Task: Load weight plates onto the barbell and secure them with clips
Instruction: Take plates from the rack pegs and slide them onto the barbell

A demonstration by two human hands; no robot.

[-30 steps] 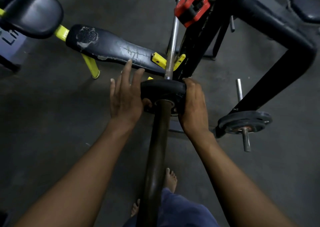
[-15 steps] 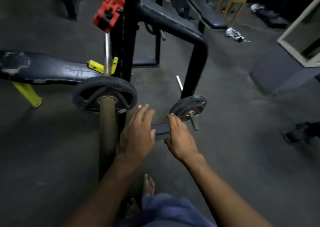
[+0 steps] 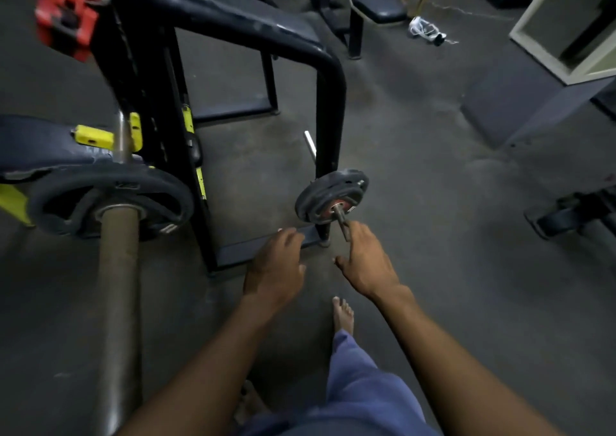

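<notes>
A black weight plate [image 3: 110, 199] sits on the thick brown barbell sleeve [image 3: 118, 285] at the left. Small dark plates [image 3: 330, 195] hang on a storage peg [image 3: 343, 224] of the black rack. My right hand [image 3: 366, 262] is just below that peg, fingers apart, fingertips touching or nearly touching the peg's end. My left hand [image 3: 276, 269] hovers to its left with fingers loosely curled and nothing in it. No clip shows on the sleeve.
The black rack frame [image 3: 326, 79] stands between the barbell and the small plates. A red block [image 3: 66, 12] is fixed high on the upright. A dark padded bench [image 3: 40, 149] with yellow parts lies left. My bare foot [image 3: 343, 314] is on the grey floor.
Both hands left the loaded plate on the sleeve and moved right toward the small plates on the storage peg. My view turned right with them.
</notes>
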